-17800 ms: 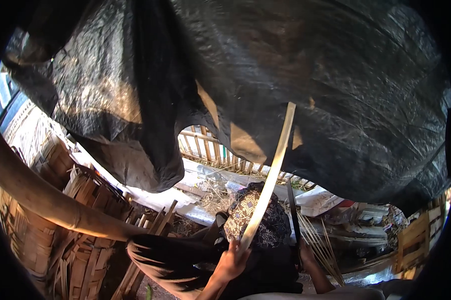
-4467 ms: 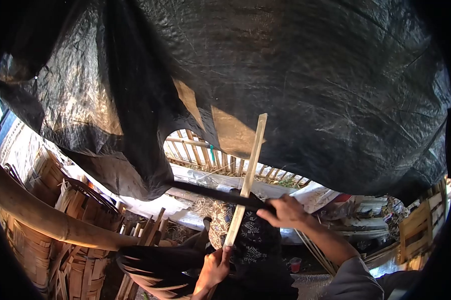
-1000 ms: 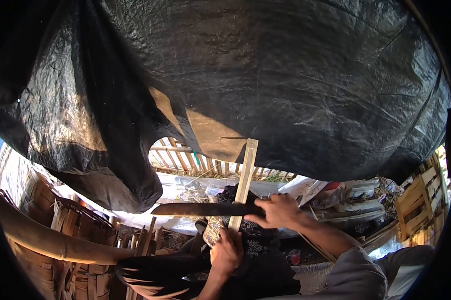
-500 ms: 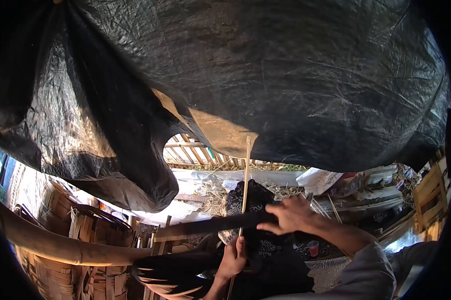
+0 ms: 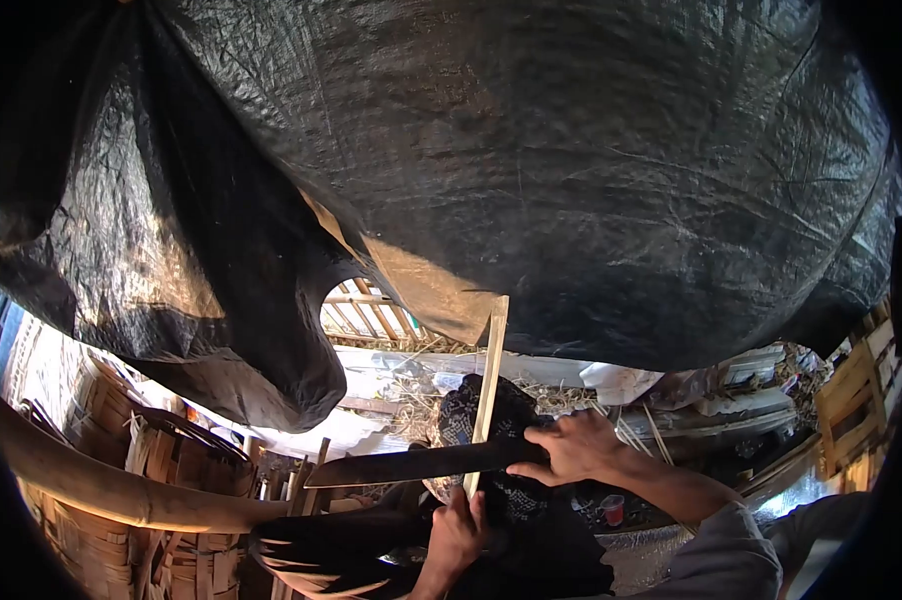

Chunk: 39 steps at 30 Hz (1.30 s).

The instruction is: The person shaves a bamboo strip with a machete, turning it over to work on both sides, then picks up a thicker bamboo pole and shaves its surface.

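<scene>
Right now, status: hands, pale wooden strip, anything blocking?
Left hand grips pale wooden strip. Right hand holds long dark metal blade across it. Black plastic sheet hangs behind strip's tip.

The single head-mounted camera faces forward and downward from above the lap (image 5: 546, 560). Its field is wide and rounded. The left hand (image 5: 456, 532) and right hand (image 5: 574, 448) appear near, below centre; a black sheet (image 5: 571, 180) spans the top.

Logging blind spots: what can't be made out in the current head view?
All in the head view:
- Strip, lower end: hidden by left hand.
- Knife, handle: mostly hidden by right hand.
- Whether the knife bites into the strip: blade covers the crossing.
- Cup, contents: too small.
- Tarp, top: cut off by upper edge.
</scene>
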### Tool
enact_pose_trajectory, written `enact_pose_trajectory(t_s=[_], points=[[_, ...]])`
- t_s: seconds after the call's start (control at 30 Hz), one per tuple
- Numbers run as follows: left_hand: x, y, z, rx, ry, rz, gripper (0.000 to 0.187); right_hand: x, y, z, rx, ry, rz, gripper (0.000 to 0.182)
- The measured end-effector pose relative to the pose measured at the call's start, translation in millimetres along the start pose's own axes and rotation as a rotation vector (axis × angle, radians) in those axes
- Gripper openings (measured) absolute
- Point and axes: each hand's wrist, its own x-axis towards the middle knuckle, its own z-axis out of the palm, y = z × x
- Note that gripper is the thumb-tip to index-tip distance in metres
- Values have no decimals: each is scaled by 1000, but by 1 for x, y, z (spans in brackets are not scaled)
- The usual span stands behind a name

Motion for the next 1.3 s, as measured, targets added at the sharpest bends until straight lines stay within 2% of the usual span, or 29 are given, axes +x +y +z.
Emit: enact_pose_trajectory(t_s=[0.1,0.13,0.27,0.33,0.37,0.4,0.47,0.5,0.53,0.6,0.63,0.7,0.73,0.8,0.83,0.87,0.93,1.0,1.07,1.13,1.17,1.2,1.27,1.3], points=[[3,-5,8,43,59,62,22,10,21,2,43,-52,44,67],[4,-6,11,58,102,100,23,12,29,4,-14,107,53,65],[22,3,11,6,118,138,24,32,40,-3,116,85,119,57],[29,6,12,-7,189,214,23,38,37,-8,115,14,214,53],[29,7,14,62,316,326,23,38,33,-11,104,41,185,52],[31,9,14,56,327,320,23,36,25,-20,103,-25,200,52],[31,10,7,-59,134,92,27,26,22,-14,179,-54,116,52],[35,6,0,-231,-50,-92,31,23,21,-10,152,-91,29,52],[35,13,-2,-266,-16,-83,32,22,22,-8,51,-72,-77,53],[32,11,-1,-164,-12,-77,31,29,28,-17,-52,-63,-40,62],[30,16,-5,-169,-13,-82,31,38,32,-22,-9,-93,85,63],[27,32,-17,-225,-96,-221,30,57,58,-23,184,64,252,60],[25,30,-16,-222,-93,-229,30,64,70,-21,238,104,346,59],[27,25,-7,-167,13,-101,31,66,82,-23,149,161,281,58],[29,26,-6,-208,19,-105,29,63,77,-30,131,52,305,60],[31,23,-2,-219,23,-112,29,54,77,-19,88,112,211,60],[33,16,8,-152,101,31,24,36,52,-25,78,2,159,60],[31,22,15,-61,85,-34,28,28,32,-30,59,-267,95,60],[28,22,20,46,58,-95,33,25,33,-22,57,-301,33,62],[28,24,20,178,32,-105,36,33,39,-28,-116,-153,50,63],[27,32,16,185,29,-133,28,40,59,-17,-94,-50,56,63],[31,32,15,186,23,-128,28,52,65,-29,67,-120,213,62],[39,33,18,134,28,-137,29,54,76,-9,79,136,87,60],[40,37,18,122,38,-132,29,55,73,-15,46,71,107,59]])
